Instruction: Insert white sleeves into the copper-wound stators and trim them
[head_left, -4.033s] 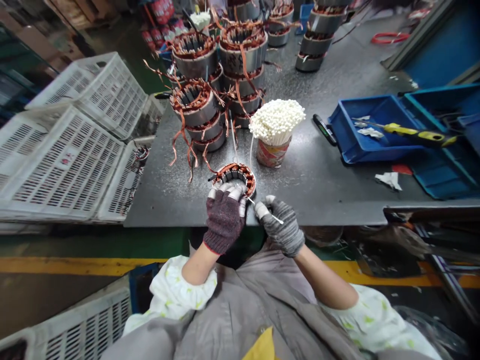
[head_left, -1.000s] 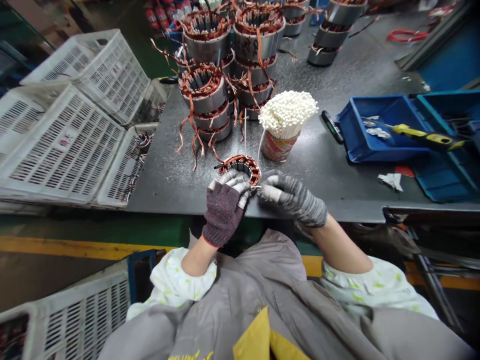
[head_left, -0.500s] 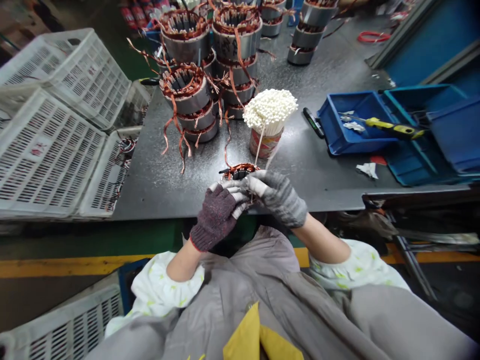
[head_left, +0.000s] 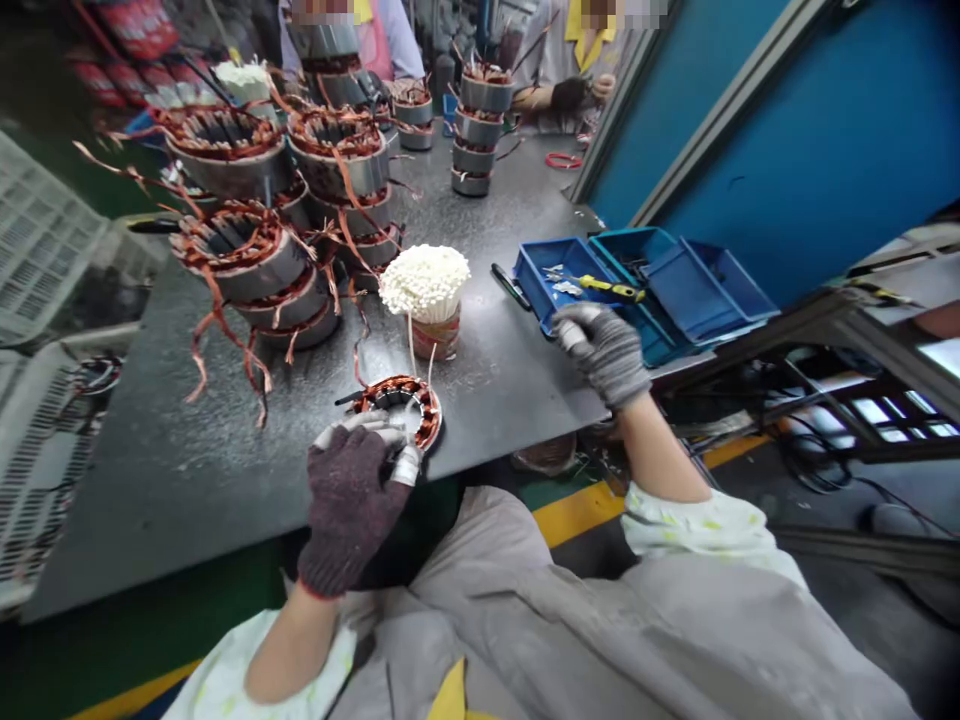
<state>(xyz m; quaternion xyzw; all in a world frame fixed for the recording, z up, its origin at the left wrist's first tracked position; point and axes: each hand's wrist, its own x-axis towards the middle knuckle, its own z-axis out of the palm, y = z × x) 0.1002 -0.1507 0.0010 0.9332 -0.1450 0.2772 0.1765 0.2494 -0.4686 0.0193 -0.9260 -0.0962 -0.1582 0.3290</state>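
Left hand (head_left: 356, 490) holds the copper-wound ring (head_left: 429, 415) beyond its palm, at the fingertips.

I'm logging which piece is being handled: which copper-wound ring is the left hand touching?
The single copper-wound ring under the fingers of the left hand, near the table's front edge; the others visible stand in stacks.

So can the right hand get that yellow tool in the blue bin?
Yes, probably. The right hand is at the near side of the blue bin, and the yellow tool has its handle poking out over the edge. Nothing seems to block the way.
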